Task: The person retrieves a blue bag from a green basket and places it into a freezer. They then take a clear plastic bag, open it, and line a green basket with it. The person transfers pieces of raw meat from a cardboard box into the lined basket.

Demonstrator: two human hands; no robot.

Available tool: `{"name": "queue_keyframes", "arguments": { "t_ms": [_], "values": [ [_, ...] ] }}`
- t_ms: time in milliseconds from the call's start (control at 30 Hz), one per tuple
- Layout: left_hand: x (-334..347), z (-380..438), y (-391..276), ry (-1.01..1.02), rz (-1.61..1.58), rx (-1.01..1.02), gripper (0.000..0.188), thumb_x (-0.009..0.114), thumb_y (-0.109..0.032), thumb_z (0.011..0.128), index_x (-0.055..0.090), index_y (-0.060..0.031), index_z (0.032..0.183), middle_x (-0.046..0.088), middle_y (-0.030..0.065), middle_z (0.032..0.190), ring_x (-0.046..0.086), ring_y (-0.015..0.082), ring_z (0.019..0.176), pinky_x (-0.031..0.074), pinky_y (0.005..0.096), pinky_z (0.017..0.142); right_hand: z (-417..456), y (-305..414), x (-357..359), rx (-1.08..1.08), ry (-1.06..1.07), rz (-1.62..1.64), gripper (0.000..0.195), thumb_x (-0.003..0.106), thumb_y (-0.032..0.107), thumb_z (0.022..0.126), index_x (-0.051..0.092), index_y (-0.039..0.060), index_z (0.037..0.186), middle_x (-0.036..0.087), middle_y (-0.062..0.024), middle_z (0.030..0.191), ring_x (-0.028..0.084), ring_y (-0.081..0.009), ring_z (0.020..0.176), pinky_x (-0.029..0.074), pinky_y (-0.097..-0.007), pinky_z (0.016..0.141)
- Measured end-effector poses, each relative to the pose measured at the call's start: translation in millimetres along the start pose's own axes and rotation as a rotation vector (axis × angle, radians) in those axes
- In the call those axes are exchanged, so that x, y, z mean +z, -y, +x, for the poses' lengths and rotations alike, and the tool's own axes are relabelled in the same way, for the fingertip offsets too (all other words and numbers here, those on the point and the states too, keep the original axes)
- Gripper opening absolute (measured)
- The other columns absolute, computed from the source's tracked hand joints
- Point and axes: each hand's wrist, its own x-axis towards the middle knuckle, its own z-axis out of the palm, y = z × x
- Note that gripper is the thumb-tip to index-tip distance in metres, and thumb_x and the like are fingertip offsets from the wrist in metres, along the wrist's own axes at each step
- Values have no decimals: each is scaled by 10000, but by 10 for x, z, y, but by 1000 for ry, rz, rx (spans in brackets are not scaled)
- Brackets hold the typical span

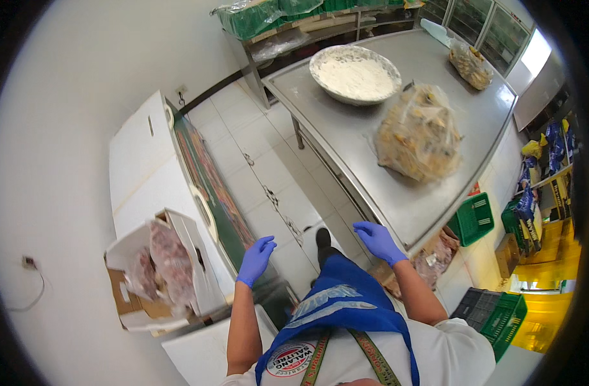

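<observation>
My left hand (256,260), in a purple glove, hangs empty beside the chest freezer (152,159), fingers slightly bent and apart. Gloved the same way, my right hand (379,243) is near the front corner of the stainless steel table (345,137) and holds nothing. On that table a metal bowl (357,72) contains white powder that looks like flour. Beside it rests a large clear plastic bag (422,132) packed with pale brown pieces I cannot identify. A smaller similar bag (470,65) lies near the far right edge.
An open cardboard box (198,260) of frozen meat in plastic stands on the freezer. Green crates (473,219) and another box of wrapped meat (434,258) sit on the floor to the right. Behind the table is a metal shelf (248,62). White tiles (256,164) form the aisle.
</observation>
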Motion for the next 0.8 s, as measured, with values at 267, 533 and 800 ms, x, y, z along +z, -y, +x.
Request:
{"name": "queue_keyframes", "arguments": {
  "t_ms": [267,533,800],
  "values": [
    [-1103,2350,389,-148,294,39,408,616,-348,985,682,-37,1239,733,215,1097,704,329,1070,528,399,948,2425,98,256,111,-108,100,304,622,208,971,707,49,1216,747,-176,1091,728,-308,942,560,-385,880],
    [-1920,4038,1222,9,186,-33,300,579,-220,973,703,41,1056,736,127,908,713,233,865,563,352,735,4653,1032,-54,-9,-163,65,322,585,258,1007,695,73,1247,729,-203,1128,720,-312,1007,547,-391,938],
    [-2230,7563,-125,-103,265,171,271,653,-191,928,689,20,1094,705,165,944,683,274,838,542,375,746,6253,1536,21,101,-188,-88,373,547,259,961,681,68,1252,671,-206,1250,619,-379,1166,468,-455,1042]
  ]
}}
